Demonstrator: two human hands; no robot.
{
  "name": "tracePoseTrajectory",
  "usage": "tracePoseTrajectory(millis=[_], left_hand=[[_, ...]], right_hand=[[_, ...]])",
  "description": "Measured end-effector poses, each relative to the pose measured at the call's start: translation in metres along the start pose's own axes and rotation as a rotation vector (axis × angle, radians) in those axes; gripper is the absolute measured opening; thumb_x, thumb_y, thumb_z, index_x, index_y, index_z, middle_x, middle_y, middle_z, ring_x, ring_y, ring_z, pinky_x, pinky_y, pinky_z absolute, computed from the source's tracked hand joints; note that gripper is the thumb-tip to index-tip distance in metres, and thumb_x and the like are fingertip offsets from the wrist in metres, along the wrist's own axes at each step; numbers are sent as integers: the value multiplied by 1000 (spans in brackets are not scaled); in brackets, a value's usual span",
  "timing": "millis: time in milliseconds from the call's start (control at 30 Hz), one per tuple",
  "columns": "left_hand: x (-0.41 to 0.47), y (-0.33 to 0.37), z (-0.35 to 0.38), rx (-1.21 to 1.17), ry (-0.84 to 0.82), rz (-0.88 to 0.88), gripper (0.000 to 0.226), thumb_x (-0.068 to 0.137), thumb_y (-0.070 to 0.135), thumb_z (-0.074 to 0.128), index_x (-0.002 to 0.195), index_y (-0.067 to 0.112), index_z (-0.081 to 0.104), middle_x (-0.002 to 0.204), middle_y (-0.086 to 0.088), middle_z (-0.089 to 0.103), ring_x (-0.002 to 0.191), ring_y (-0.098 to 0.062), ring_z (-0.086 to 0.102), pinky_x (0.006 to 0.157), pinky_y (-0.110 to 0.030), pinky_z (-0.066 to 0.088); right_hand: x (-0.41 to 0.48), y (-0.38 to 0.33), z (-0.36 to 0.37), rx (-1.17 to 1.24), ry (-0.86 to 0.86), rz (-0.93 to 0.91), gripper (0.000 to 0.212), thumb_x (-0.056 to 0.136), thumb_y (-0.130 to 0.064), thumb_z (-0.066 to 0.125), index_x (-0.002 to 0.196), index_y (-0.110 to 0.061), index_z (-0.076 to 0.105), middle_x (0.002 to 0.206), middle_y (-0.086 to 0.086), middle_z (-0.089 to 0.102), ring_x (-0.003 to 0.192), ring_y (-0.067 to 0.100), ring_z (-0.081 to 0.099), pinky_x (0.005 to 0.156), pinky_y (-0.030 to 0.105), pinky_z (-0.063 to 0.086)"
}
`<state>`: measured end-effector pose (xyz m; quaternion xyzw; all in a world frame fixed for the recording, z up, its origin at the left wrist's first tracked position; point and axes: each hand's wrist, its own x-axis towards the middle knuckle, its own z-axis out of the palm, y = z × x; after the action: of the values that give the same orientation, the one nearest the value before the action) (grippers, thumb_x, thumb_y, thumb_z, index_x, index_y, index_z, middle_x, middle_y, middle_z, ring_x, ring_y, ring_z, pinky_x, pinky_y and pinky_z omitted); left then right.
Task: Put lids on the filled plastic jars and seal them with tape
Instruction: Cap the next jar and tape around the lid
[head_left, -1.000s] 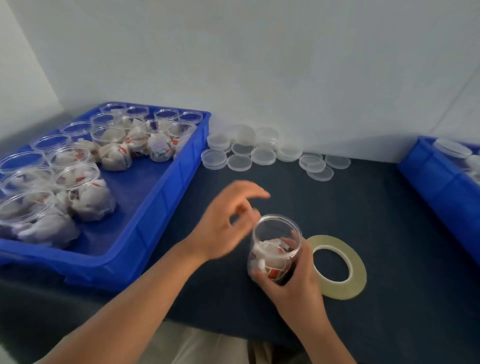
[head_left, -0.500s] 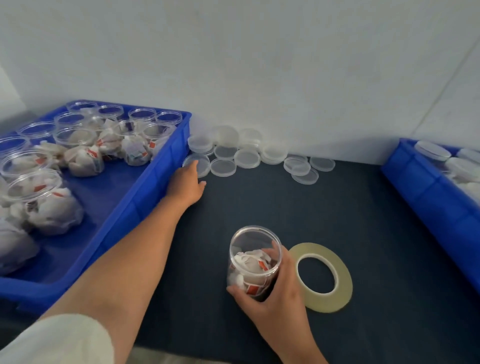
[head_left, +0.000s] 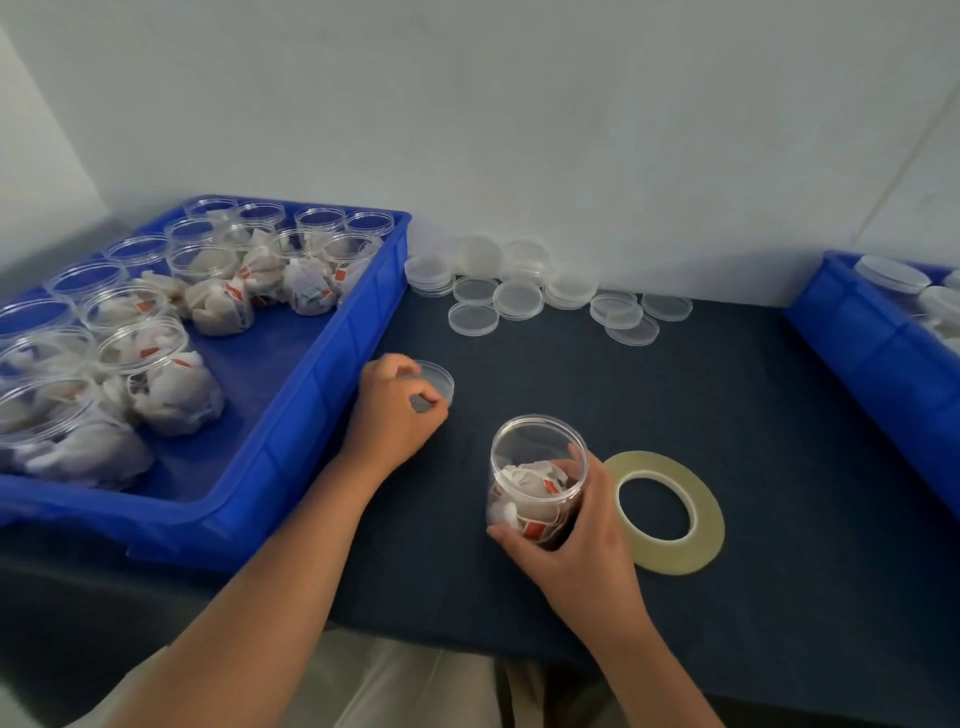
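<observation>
Your left hand (head_left: 397, 410) pinches lid (head_left: 435, 379) beside blue tray (head_left: 322, 410); right hand (head_left: 576, 525) grips jar (head_left: 535, 467), filled, upright on desk (head_left: 753, 415), tape roll (head_left: 670, 512) just right. Hold jar steady, set lid level onto rim; lid's facing unclear.

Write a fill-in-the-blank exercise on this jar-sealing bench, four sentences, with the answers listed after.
1. The left hand pinches a clear ____ beside the blue tray.
2. The right hand grips a filled, uncovered ____.
3. The tape roll lies ____ on the table.
4. Spare lids are heaped against the ____.

Answers: lid; jar; flat; wall.
</observation>
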<state>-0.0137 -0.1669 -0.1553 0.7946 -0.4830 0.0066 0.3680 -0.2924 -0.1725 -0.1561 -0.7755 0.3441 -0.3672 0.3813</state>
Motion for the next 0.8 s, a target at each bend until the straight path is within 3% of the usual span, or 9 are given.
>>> tracePoseTrajectory(millis=[100, 200, 267, 367, 433, 533, 600, 700, 800], left_hand=[[-7, 3, -7, -53, -59, -126, 19, 82, 23, 86, 70, 28, 73, 167, -3, 33, 155, -27, 19, 119, -35, 18], [-9, 8, -11, -265, -160, -296, 18, 79, 24, 87, 70, 27, 71, 167, 0, 36, 155, -18, 29, 114, -33, 25], [-7, 11, -14, -478, -164, -400, 14, 78, 29, 89, 78, 24, 75, 151, 12, 49, 142, -10, 42, 104, -31, 30], [-1, 11, -21, -683, -173, -467, 19, 81, 31, 88, 85, 19, 74, 96, 42, 62, 105, 1, 53, 84, -26, 35], [1, 11, -23, -610, -181, -451, 15, 82, 27, 85, 83, 18, 73, 84, 32, 67, 92, -1, 55, 73, -25, 37], [0, 9, -20, -179, -187, -294, 16, 81, 22, 83, 81, 21, 67, 109, 13, 59, 103, -11, 58, 79, -27, 45], [-4, 8, -19, -41, -199, -262, 31, 78, 23, 85, 103, 24, 66, 125, 8, 50, 118, -15, 52, 96, -35, 49], [-9, 16, -26, -232, -27, -258, 69, 81, 35, 86, 141, 23, 54, 140, 4, 48, 123, -11, 50, 99, -33, 48], [-12, 45, -48, -604, 104, -289, 56, 90, 55, 65, 139, 32, 54, 136, 9, 62, 112, -5, 65, 83, -25, 52]], right_hand=[[0, 1, 0, 3, 0, 0, 97, 67, -54, 95, 136, -63, 27, 131, -41, 46, 126, -10, 50, 95, 3, 41], [-1, 2, 0, -6, -1, 6, 98, 67, -56, 94, 139, -57, 27, 131, -42, 45, 127, -12, 49, 95, 2, 41], [-1, 3, 0, -10, -3, 2, 98, 68, -56, 94, 139, -56, 27, 131, -42, 45, 126, -12, 49, 94, 2, 42], [0, 3, 0, 3, 1, -2, 94, 68, -54, 95, 137, -57, 31, 131, -39, 48, 125, -8, 52, 94, 4, 44], [0, 2, 0, 4, 8, -7, 94, 68, -54, 95, 134, -62, 29, 131, -38, 49, 125, -7, 53, 94, 6, 45], [0, 3, 1, -3, 13, -13, 94, 68, -55, 95, 135, -63, 29, 131, -37, 49, 126, -7, 53, 96, 8, 47], [0, 3, 1, 3, 13, -17, 94, 68, -55, 94, 135, -63, 29, 132, -37, 49, 127, -6, 53, 96, 8, 46], [0, 5, 1, 14, 9, -15, 94, 68, -54, 95, 142, -49, 35, 133, -33, 51, 128, -3, 54, 100, 13, 48], [1, 4, 0, 2, 9, -25, 95, 68, -56, 93, 140, -57, 31, 133, -36, 49, 128, -4, 53, 99, 8, 45]])
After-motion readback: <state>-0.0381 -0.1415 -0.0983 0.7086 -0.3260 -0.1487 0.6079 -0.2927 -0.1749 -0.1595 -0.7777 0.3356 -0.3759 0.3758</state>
